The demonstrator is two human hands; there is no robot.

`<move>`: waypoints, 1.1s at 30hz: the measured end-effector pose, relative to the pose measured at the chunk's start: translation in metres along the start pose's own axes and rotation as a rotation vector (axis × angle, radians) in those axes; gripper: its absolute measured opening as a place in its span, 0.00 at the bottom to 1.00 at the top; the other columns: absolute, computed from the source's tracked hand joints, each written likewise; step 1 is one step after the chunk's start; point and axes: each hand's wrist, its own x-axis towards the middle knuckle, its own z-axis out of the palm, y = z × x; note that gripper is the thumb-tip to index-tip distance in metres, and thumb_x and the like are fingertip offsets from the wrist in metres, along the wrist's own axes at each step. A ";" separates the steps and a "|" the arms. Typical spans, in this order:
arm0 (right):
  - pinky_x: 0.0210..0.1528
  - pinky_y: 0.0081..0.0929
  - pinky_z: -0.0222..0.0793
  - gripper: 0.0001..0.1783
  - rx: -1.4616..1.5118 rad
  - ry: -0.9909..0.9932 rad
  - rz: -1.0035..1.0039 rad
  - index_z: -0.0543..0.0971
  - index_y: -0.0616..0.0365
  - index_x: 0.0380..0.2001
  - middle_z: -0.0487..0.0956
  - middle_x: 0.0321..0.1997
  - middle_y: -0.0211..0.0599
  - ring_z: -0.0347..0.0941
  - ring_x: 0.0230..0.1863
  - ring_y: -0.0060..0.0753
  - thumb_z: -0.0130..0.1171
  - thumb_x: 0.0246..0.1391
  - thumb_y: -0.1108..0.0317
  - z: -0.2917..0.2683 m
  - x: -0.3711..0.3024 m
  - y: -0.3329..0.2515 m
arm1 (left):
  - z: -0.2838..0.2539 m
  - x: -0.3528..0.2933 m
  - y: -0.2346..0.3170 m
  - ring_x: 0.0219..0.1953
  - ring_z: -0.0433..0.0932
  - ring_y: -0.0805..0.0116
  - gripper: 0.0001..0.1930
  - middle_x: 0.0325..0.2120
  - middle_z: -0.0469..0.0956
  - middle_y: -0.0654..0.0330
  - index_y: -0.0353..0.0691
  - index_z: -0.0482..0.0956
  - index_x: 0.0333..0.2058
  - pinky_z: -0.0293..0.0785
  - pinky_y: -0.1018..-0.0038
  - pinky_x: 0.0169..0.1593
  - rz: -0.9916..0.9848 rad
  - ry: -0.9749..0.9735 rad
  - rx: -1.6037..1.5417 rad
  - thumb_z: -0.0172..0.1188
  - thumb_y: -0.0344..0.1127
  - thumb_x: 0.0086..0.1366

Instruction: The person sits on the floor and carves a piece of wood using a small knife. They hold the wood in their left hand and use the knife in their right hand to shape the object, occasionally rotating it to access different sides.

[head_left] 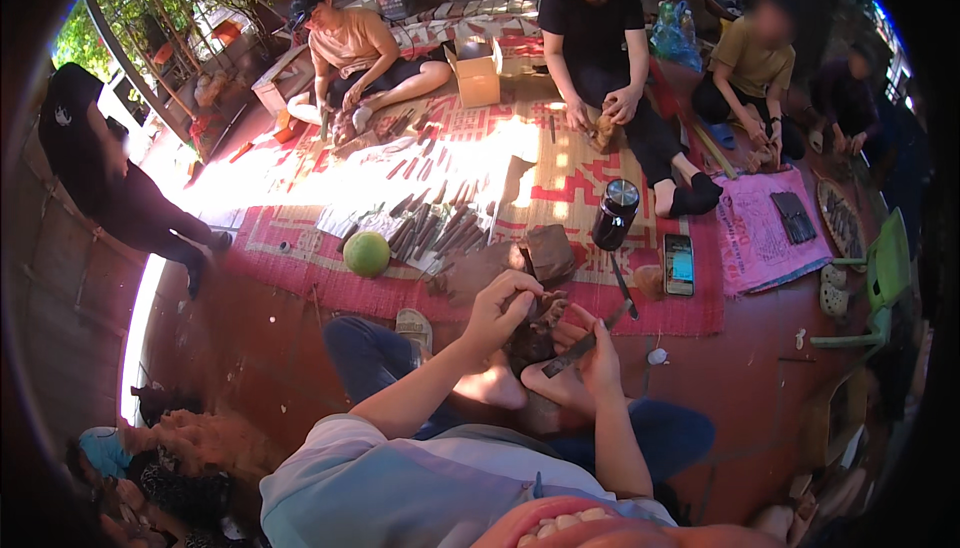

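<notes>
My left hand (502, 310) is closed in a pinch beside a brown carved wooden piece (546, 326). A thin dark tool (527, 261) sticks up from its fingertips; the working end is hidden. My right hand (598, 360) is on the other side of the carving, its fingers reaching toward the wood. Across its palm, under the thumb, lies a long flat dark blade-like tool (572, 357), tilted up to the right. The carving is above my crossed legs, and its lower part blends into dark shadow.
Ahead on a red patterned mat (655, 320) lie several carving tools (440, 231), a green ball-shaped object (367, 254), a brown cloth (480, 273), a black canister (616, 215) and a phone (679, 264). Several people sit working beyond. A green chair (886, 273) stands at right.
</notes>
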 end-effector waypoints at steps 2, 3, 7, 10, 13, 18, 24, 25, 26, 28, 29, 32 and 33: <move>0.39 0.31 0.74 0.29 -0.150 0.047 0.104 0.64 0.58 0.59 0.78 0.40 0.43 0.77 0.35 0.32 0.32 0.66 0.50 -0.024 -0.003 -0.007 | -0.001 0.004 0.000 0.39 0.72 0.70 0.06 0.34 0.74 0.59 0.33 0.75 0.33 0.66 0.75 0.46 -0.018 -0.016 -0.017 0.50 0.27 0.61; 0.33 0.28 0.75 0.30 -0.220 0.044 0.176 0.65 0.58 0.59 0.79 0.37 0.41 0.77 0.30 0.31 0.32 0.65 0.48 -0.040 -0.005 -0.007 | -0.002 0.003 0.001 0.40 0.72 0.70 0.06 0.34 0.74 0.59 0.33 0.75 0.33 0.66 0.75 0.46 -0.036 -0.027 -0.025 0.50 0.28 0.61; 0.19 0.19 0.74 0.28 -0.184 0.088 0.189 0.70 0.57 0.52 0.78 0.29 0.34 0.75 0.17 0.27 0.36 0.65 0.47 -0.066 -0.017 -0.010 | -0.011 0.007 -0.003 0.42 0.71 0.71 0.09 0.36 0.75 0.59 0.34 0.76 0.36 0.65 0.76 0.49 -0.125 -0.127 -0.130 0.47 0.31 0.65; 0.24 0.19 0.77 0.16 -0.091 0.311 -0.038 0.73 0.58 0.43 0.77 0.31 0.33 0.75 0.22 0.22 0.46 0.63 0.57 -0.045 -0.028 -0.030 | -0.018 0.011 0.001 0.46 0.70 0.73 0.13 0.39 0.75 0.60 0.34 0.76 0.41 0.64 0.77 0.51 -0.343 -0.190 -0.274 0.45 0.34 0.68; 0.27 0.17 0.78 0.06 -0.028 0.272 -0.405 0.72 0.60 0.37 0.76 0.33 0.34 0.75 0.26 0.21 0.53 0.59 0.69 -0.035 -0.019 -0.057 | -0.023 0.011 -0.002 0.50 0.69 0.74 0.14 0.45 0.74 0.60 0.35 0.74 0.47 0.63 0.76 0.54 -0.350 -0.238 -0.302 0.49 0.36 0.67; 0.31 0.21 0.79 0.06 -0.148 -0.021 -0.525 0.71 0.58 0.39 0.76 0.34 0.36 0.76 0.29 0.23 0.52 0.60 0.69 0.027 0.007 -0.111 | -0.025 0.005 0.018 0.53 0.66 0.74 0.21 0.50 0.70 0.60 0.39 0.64 0.57 0.60 0.74 0.57 -0.334 -0.229 -0.249 0.51 0.35 0.66; 0.32 0.28 0.81 0.12 -0.437 -0.238 -0.236 0.70 0.61 0.39 0.76 0.35 0.40 0.80 0.33 0.37 0.47 0.63 0.63 0.095 0.034 -0.111 | -0.031 0.004 0.000 0.53 0.66 0.74 0.19 0.48 0.71 0.60 0.37 0.64 0.56 0.60 0.75 0.58 -0.381 -0.110 -0.635 0.50 0.31 0.66; 0.33 0.28 0.81 0.11 -0.473 -0.253 -0.200 0.70 0.61 0.39 0.76 0.35 0.41 0.80 0.34 0.38 0.48 0.63 0.64 0.098 0.039 -0.111 | -0.031 0.005 0.001 0.53 0.67 0.74 0.19 0.48 0.71 0.59 0.37 0.65 0.55 0.61 0.75 0.57 -0.364 -0.097 -0.582 0.51 0.32 0.66; 0.34 0.25 0.80 0.07 -0.511 -0.224 -0.193 0.70 0.61 0.38 0.77 0.34 0.38 0.80 0.33 0.33 0.53 0.60 0.68 0.102 0.041 -0.108 | -0.029 0.001 0.004 0.52 0.67 0.74 0.19 0.48 0.71 0.59 0.37 0.65 0.54 0.62 0.75 0.56 -0.347 -0.084 -0.531 0.53 0.32 0.66; 0.33 0.22 0.79 0.07 -0.588 -0.318 -0.154 0.71 0.60 0.37 0.77 0.33 0.35 0.79 0.32 0.30 0.55 0.57 0.71 0.106 0.041 -0.108 | -0.027 -0.001 0.010 0.52 0.68 0.73 0.18 0.47 0.70 0.58 0.36 0.67 0.51 0.63 0.75 0.56 -0.369 -0.057 -0.601 0.57 0.29 0.63; 0.33 0.20 0.78 0.07 -0.626 -0.363 -0.133 0.72 0.60 0.37 0.77 0.32 0.33 0.79 0.32 0.28 0.57 0.56 0.72 0.108 0.042 -0.110 | -0.026 0.005 0.010 0.51 0.68 0.73 0.17 0.47 0.71 0.58 0.36 0.68 0.49 0.64 0.75 0.55 -0.294 -0.053 -0.601 0.58 0.28 0.62; 0.28 0.13 0.68 0.08 -0.796 -0.354 -0.133 0.76 0.57 0.35 0.75 0.30 0.25 0.72 0.28 0.14 0.62 0.51 0.72 0.112 0.044 -0.106 | -0.022 0.001 0.006 0.49 0.69 0.72 0.12 0.47 0.71 0.57 0.35 0.71 0.42 0.65 0.76 0.53 -0.230 -0.048 -0.536 0.60 0.28 0.60; 0.27 0.12 0.66 0.08 -0.869 -0.362 -0.153 0.76 0.56 0.35 0.75 0.30 0.23 0.70 0.27 0.12 0.63 0.50 0.72 0.112 0.047 -0.106 | -0.024 0.005 0.005 0.49 0.69 0.72 0.10 0.47 0.71 0.57 0.35 0.71 0.39 0.66 0.76 0.52 -0.251 -0.061 -0.467 0.61 0.27 0.59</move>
